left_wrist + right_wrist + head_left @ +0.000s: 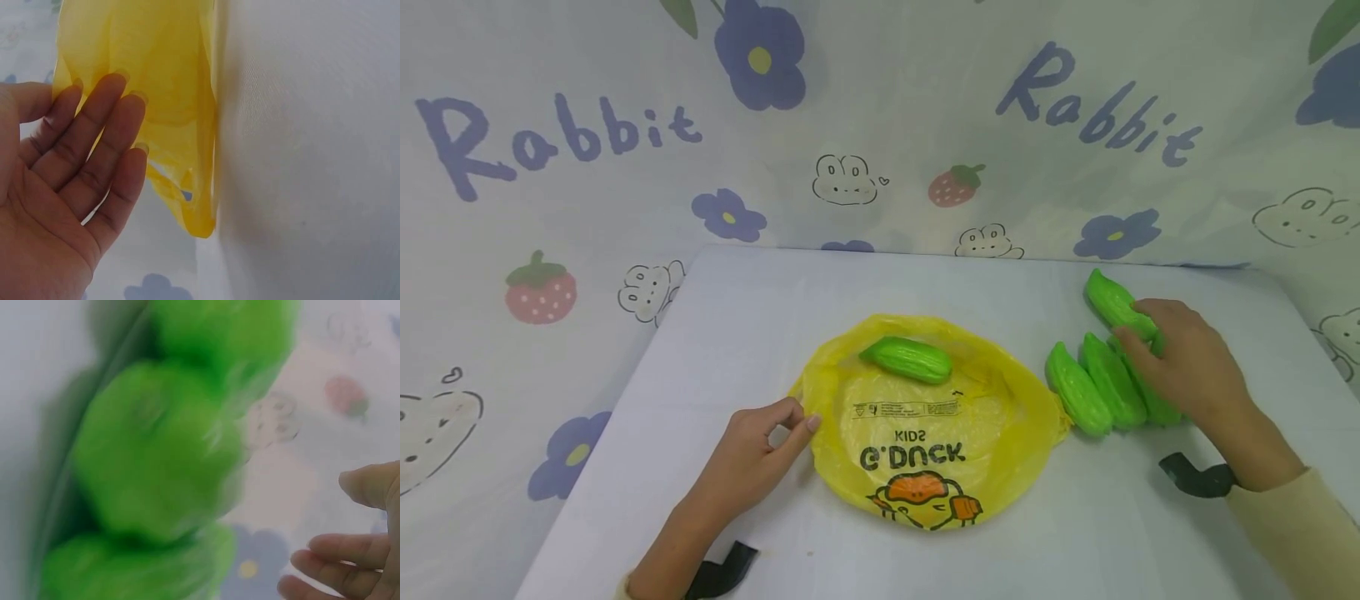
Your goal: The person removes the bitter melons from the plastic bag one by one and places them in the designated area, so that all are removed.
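Note:
A yellow plastic bag [842,492] with a printed duck lies spread on the table, its mouth wide. One ridged green toy vegetable [912,360], shaped like a short cucumber, is inside it. My left hand [760,454] pinches the bag's left rim between thumb and forefinger; in the left wrist view the other fingers lie along the yellow plastic [169,81]. My right hand [1187,358] hovers over several more such vegetables [1078,392] right of the bag, thumb and fingers spread. In the right wrist view these vegetables [159,456] are blurred and the fingers stand apart from them.
The white table [760,308] reaches back to a hanging cloth [895,100] printed with rabbits, flowers and strawberries. One green vegetable [1112,300] lies behind the row, partly covered by the right hand. Black straps [1198,477] circle both wrists.

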Tool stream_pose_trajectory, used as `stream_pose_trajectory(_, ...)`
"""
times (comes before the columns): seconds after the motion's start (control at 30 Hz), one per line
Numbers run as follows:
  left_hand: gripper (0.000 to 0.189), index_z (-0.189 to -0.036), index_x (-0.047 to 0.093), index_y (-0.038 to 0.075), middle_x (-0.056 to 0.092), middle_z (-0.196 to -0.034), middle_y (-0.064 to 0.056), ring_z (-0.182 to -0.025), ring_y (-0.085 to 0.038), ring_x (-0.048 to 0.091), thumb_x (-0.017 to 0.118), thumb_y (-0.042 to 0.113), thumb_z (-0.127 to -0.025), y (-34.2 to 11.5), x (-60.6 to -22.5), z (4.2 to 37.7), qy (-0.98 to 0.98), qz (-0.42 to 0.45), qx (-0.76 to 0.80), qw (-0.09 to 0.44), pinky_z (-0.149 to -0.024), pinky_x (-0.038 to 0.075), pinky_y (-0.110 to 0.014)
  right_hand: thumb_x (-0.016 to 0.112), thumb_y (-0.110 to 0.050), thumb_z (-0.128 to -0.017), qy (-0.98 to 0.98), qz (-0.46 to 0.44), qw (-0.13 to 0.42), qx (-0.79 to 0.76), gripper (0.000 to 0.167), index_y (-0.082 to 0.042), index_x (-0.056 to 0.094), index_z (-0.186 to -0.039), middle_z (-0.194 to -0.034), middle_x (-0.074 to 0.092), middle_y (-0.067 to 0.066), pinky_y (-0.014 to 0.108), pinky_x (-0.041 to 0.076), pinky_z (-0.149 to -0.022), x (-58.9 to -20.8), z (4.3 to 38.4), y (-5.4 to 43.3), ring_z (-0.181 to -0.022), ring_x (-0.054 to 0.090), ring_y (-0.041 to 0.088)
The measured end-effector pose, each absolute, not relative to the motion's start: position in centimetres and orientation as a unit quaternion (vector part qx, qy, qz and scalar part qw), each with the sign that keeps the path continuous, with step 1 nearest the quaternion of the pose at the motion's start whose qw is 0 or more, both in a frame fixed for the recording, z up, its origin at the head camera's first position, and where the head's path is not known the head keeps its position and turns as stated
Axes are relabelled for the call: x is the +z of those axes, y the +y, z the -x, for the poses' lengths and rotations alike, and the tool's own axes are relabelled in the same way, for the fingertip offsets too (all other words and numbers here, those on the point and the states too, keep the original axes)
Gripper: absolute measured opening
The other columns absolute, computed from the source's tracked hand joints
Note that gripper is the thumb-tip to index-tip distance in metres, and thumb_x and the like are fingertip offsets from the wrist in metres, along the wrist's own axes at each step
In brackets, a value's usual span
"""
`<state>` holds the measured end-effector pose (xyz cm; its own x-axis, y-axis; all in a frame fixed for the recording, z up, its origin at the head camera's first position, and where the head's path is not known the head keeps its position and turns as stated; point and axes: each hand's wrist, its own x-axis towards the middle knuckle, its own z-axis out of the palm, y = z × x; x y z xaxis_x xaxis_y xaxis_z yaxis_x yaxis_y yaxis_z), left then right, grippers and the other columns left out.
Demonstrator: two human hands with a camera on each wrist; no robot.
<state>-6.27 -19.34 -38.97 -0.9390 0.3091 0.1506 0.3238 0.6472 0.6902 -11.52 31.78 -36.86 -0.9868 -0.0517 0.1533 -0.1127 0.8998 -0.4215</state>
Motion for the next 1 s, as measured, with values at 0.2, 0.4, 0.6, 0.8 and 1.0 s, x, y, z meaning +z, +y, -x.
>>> stream_pose_trajectory(0.2, 0.027, -0.081, 0.056, 0.025, 0.047, -0.064, 0.017, -0.056, -0.010, 0.041, 0.071, 0.016, -0.101, -19.3, -38.9, 6.1, -0.906, 0.175, -0.385, 0.008, -0.051, 0.038, -0.024, 0.068, -0.026, -0.102, -0.968, -0.098, 0.098, 0.207, 0.052, 0.005, 0.054, -0.142, -0.144, 0.054, 0.030, 0.069, 0.038, -0.105, -35.5, 10.3, 28.9, -0.135, 0.046, 0.052)
stream_pose_trajectory(0.4, 0.026, -0.081, 0.057, 0.025, 0.049, -0.065, 0.018, -0.057, -0.010, 0.042, 0.071, 0.018, -0.101, -19.3, -39.0, 6.1, -0.907, 0.174, -0.383, 0.007, -0.051, 0.039, -0.025, 0.081, -0.018, -0.091, -0.951, -0.175, 0.154, 0.202, 0.056, -0.001, 0.060, -0.140, -0.137, 0.063, 0.023, 0.064, 0.050, -0.092, -34.2, 9.1, 26.0, -0.124, 0.059, 0.046)
stream_pose_trajectory(0.6, 0.027, -0.081, 0.056, 0.025, 0.047, -0.064, 0.018, -0.056, -0.010, 0.041, 0.072, 0.017, -0.101, -19.3, -39.1, 6.0, -0.906, 0.176, -0.384, 0.012, -0.051, 0.038, -0.024, 0.079, -0.039, -0.094, -0.930, -0.249, 0.193, 0.191, 0.055, -0.004, 0.066, -0.135, -0.131, 0.069, 0.017, 0.056, 0.057, -0.082, -33.3, 8.1, 22.7, -0.118, 0.066, 0.038)
stream_pose_trajectory(0.8, 0.028, -0.080, 0.055, 0.025, 0.047, -0.063, 0.018, -0.055, -0.010, 0.041, 0.073, 0.016, -0.100, -19.3, -39.0, 6.1, -0.903, 0.182, -0.390, 0.015, -0.050, 0.037, -0.024, 0.039, -0.062, -0.107, -0.901, -0.328, 0.215, 0.186, 0.071, -0.002, 0.067, -0.133, -0.128, 0.070, 0.015, 0.051, 0.059, -0.085, -33.4, 7.7, 19.6, -0.114, 0.069, 0.034)
stream_pose_trajectory(1.0, 0.027, -0.081, 0.056, 0.025, 0.048, -0.064, 0.018, -0.055, -0.010, 0.040, 0.072, 0.017, -0.100, -19.2, -39.0, 6.1, -0.902, 0.186, -0.390, 0.012, -0.050, 0.037, -0.024, 0.065, -0.061, -0.097, -0.904, -0.350, 0.167, 0.178, 0.072, -0.001, 0.064, -0.137, -0.134, 0.067, 0.017, 0.048, 0.059, -0.085, -34.7, 7.9, 17.2, -0.116, 0.069, 0.035)
